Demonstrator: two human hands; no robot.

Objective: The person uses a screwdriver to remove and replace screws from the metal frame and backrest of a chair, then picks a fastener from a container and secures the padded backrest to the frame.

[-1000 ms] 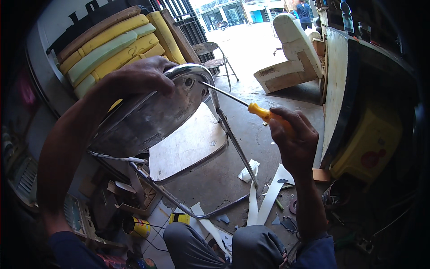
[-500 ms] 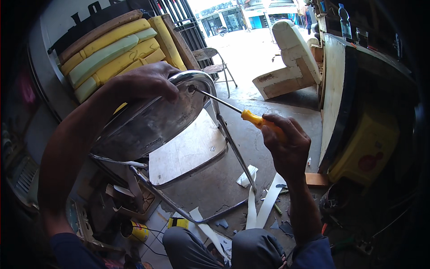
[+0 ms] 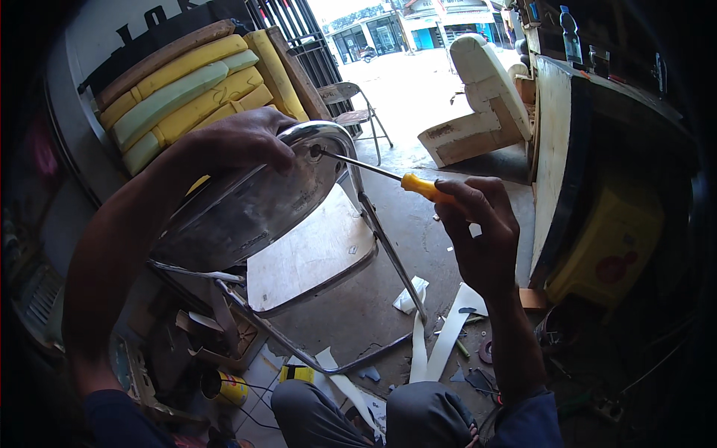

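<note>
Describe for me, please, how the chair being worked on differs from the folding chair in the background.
The near chair is gripped by the left hand, with a screwdriver tip at its backrest; no hand touches the far chair. The near chair's frame is shiny, while the far chair's looks duller. The near chair's seat is whitish; the far chair's looks grey-brown. Both have a seat, a backrest and slim legs.

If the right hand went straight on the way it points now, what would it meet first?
Probably the scuffed grey metal chair back, at its round hole, where the slim yellow-handled screwdriver in the right hand points; whether its tip touches is unclear.
</note>
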